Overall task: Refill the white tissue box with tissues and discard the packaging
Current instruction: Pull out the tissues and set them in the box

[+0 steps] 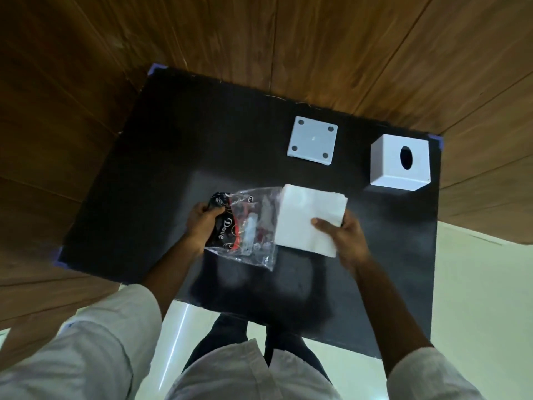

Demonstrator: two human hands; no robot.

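Note:
A white stack of tissues [305,217] is out of its wrapper, with my right hand [344,238] gripping its near right corner. My left hand [202,223] is shut on the clear plastic packaging [248,226], which has a black and red printed end and lies to the left of the stack, its open side touching the tissues. The white tissue box cover [399,163], with a dark oval hole on top, stands at the far right of the black table [173,157]. Its square white base plate [313,140], with dark feet at the corners, lies apart to the left of the cover.
The black table has blue tape at its corners [59,256]. A wooden wall [259,39] runs behind and to the left. A pale floor [476,298] shows on the right and below the table's near edge.

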